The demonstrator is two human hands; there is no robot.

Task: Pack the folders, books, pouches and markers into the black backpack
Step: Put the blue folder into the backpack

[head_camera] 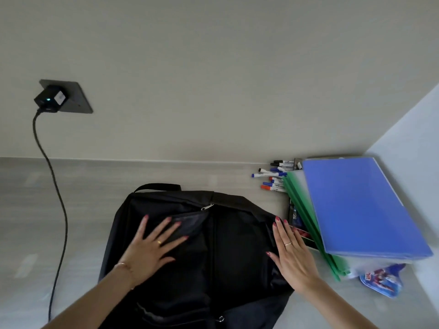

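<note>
The black backpack [213,252] is lying flat on the pale surface [95,186], its carry handle pointing toward the wall, and everything else is sitting in relation to it. The left hand [152,248] is resting palm-down on the backpack's left half, fingers spread and straight, its grip released and holding nothing. The right hand [292,255] is lying flat along the backpack's right edge, fingers straight and together, its grip likewise released. Just right of the backpack, a blue folder [361,207] is topping a stack, with green folders [308,224] showing beneath its near edge and books [297,222] peeking out between the stack and the backpack. Beyond the backpack's far right corner, markers [273,176] are lying in a loose cluster against the wall. A printed pouch [382,281] is poking out from under the stack's near end. Left of the backpack, a black cable [59,198] is running up to a charger [51,98] plugged into a wall socket.
</note>
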